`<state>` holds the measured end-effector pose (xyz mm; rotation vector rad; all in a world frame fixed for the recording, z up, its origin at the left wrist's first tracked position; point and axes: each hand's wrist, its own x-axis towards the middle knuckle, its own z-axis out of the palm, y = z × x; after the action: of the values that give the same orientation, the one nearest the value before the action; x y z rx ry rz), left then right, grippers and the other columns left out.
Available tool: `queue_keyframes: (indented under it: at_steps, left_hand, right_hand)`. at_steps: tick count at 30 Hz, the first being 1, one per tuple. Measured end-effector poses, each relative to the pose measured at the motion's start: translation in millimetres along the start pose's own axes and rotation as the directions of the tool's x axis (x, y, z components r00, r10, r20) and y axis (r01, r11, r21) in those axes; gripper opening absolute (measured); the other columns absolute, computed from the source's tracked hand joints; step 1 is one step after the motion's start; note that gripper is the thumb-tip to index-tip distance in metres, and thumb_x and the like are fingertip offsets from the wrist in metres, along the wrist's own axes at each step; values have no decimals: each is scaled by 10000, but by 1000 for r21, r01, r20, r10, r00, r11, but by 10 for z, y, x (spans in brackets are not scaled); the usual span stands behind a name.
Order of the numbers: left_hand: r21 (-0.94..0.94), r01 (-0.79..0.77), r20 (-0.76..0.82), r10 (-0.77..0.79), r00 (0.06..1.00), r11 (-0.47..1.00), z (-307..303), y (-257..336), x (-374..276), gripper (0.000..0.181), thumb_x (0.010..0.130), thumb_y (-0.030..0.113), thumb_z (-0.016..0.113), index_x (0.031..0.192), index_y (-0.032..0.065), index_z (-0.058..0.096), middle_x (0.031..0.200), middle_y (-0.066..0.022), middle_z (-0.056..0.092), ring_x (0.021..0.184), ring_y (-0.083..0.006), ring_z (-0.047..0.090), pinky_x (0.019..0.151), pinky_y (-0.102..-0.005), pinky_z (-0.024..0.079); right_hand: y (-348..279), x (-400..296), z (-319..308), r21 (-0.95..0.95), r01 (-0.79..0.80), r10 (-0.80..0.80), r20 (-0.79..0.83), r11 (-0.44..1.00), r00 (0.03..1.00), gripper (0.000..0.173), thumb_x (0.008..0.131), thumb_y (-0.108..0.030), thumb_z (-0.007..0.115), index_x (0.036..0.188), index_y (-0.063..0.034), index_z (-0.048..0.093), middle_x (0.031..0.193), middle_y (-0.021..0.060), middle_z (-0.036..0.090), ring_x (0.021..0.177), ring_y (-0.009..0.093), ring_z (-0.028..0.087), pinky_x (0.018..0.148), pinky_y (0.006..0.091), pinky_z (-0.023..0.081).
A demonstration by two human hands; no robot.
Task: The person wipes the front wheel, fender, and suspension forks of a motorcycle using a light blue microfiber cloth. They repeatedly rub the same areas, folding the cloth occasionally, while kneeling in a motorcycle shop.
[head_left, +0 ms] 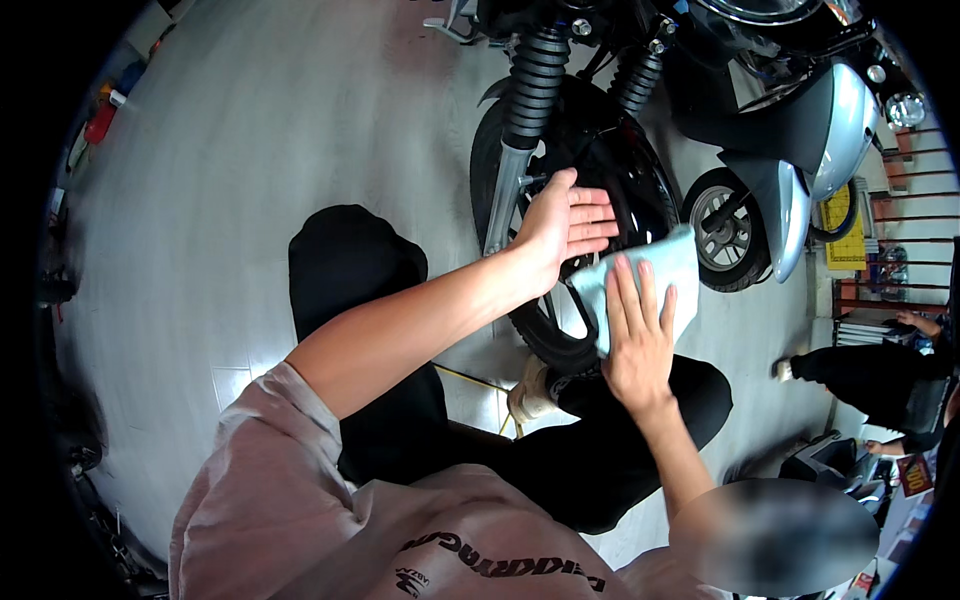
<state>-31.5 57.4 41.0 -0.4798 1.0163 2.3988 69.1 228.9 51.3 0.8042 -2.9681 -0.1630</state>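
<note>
My right hand (643,330) lies with fairly straight fingers on top of a light teal cloth (682,270), beside the front wheel of a motorcycle. Whether the fingers grip the cloth cannot be told. My left hand (574,221) is held palm out with its fingers extended and nothing in it, in front of the glossy black front fender (637,172). Left of that hand runs the silver fork leg (510,187), with a black rubber fork boot (538,86) above it. Part of the black front tyre (551,341) shows below my hands.
A silver-blue scooter (791,195) stands close on the right, its front wheel (726,229) near the cloth. Another person (862,375) in dark clothes is farther right. My bent knees flank the motorcycle's wheel. More vehicles stand at the lower right.
</note>
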Motion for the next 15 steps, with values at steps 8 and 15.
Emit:
queue_keyframes:
  at_steps: [8,15]
  left_hand:
    - [20,-1,-1,1,1000,1000,-41,-110,35,563,1026,463,319,1196,-19,555,1051,-142,639,1009,-256,647,926,-407,521]
    - [60,-85,104,79,991,995,52,-95,75,462,1036,437,398,1237,34,501,1154,-150,632,1036,-240,636,936,-410,515]
  right_hand:
    - [161,640,-197,184,-6,47,-222,983,974,799,673,45,583,1448,-8,393,1546,157,334,1449,357,273,1131,581,239]
    - [855,1450,-142,916,-155,311,35,370,950,396,1004,-308,507,1181,30,612,1004,97,685,920,193,608,859,312,456]
